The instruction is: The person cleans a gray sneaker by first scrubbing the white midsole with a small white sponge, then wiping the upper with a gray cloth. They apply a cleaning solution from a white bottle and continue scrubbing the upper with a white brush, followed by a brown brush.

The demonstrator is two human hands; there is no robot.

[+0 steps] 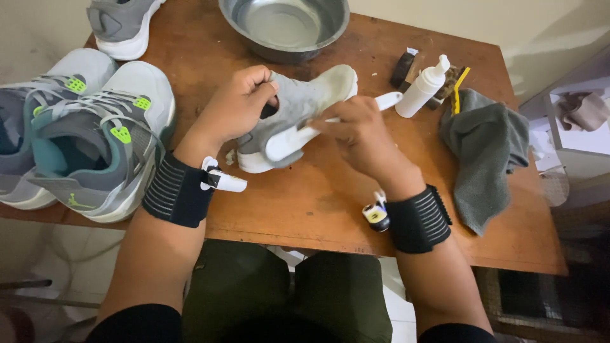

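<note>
Centrally, the left hand (238, 105) grips a grey shoe (298, 111) by its opening, just above the worktop (318, 203), while the right hand (359, 133) closes around a white brush (305, 134) pressed against it; farther up sits a metal bowl (286, 25).

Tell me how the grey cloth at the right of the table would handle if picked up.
The grey cloth lies crumpled in soft folds and droops over the table edge, so it would probably hang floppy. It looks thin, so likely light. Its matte, napped surface suggests it would not slip from fingers.
</note>
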